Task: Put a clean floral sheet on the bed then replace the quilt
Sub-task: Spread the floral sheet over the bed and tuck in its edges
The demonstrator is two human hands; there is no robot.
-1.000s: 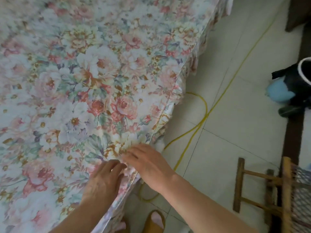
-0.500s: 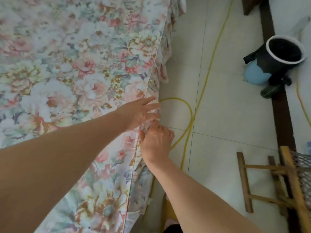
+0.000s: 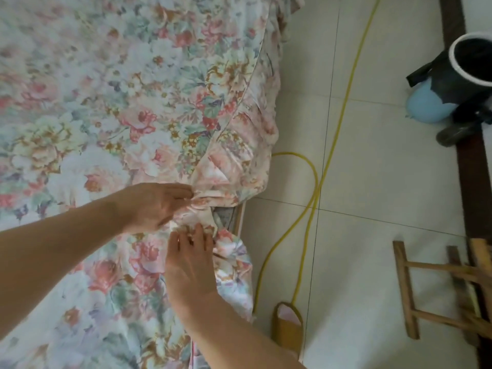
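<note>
The floral sheet (image 3: 111, 107) lies spread over the bed and fills the left of the head view. Its frilled edge (image 3: 255, 145) hangs down the bed's right side. Near my hands a stretch of the frill is bunched up (image 3: 213, 182) onto the bed top, baring a bit of the bed frame (image 3: 237, 217). My left hand (image 3: 154, 206) reaches in from the left, its straight fingers touching the bunch. My right hand (image 3: 190, 254) lies just below it, fingers spread and pressing the gathered cloth at the edge. No quilt is in view.
A yellow hose (image 3: 316, 182) loops across the tiled floor beside the bed. A yellow slipper (image 3: 287, 326) sits by the bed's edge. A wooden stool (image 3: 439, 288) stands at lower right. A black bin with a white rim (image 3: 458, 75) and a blue object (image 3: 426, 110) are at upper right.
The frill at the bed's edge has been gathered and pushed up, exposing the frame. My right hand moved from the hanging edge onto the bunch, and my left hand shifted beside it.
</note>
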